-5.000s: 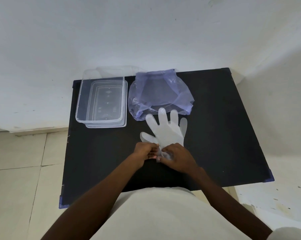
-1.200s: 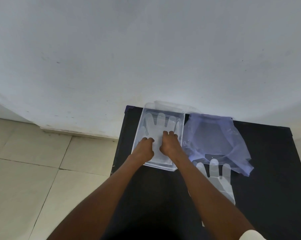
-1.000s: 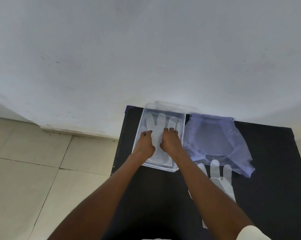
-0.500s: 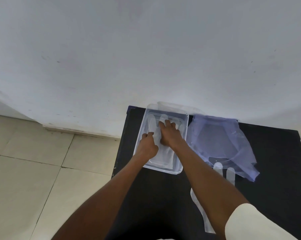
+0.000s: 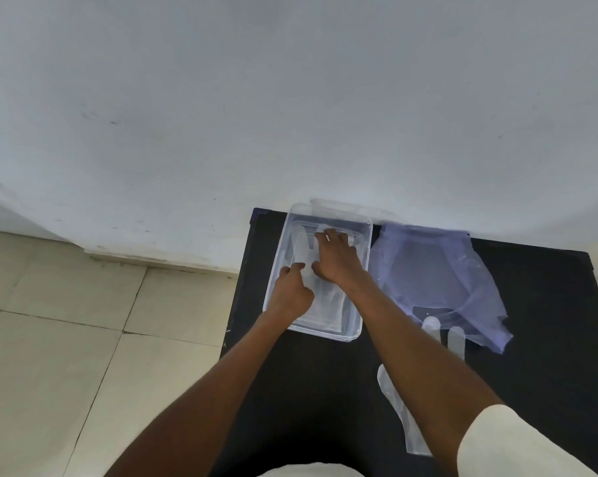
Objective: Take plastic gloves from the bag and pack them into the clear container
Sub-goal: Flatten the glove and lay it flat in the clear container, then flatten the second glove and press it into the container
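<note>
A clear plastic container (image 5: 365, 266) sits at the back left of the black table (image 5: 548, 366). A translucent plastic glove (image 5: 328, 299) lies flat inside it, fingers toward the wall. My right hand (image 5: 337, 258) lies spread on the glove's fingers, pressing them down. My left hand (image 5: 290, 290) rests on the glove's near left side, fingers curled. A bluish plastic bag (image 5: 435, 280) lies to the right of the container. A second glove (image 5: 444, 342) lies on the table in front of the bag, mostly hidden by my right forearm.
A clear lid (image 5: 345, 208) leans against the white wall behind the container. The tiled floor (image 5: 67, 339) lies left of the table's edge.
Five seconds ago both hands held a glove on the table centre. It now lies in the container. In the last second my right hand slid forward along the glove's fingers.
</note>
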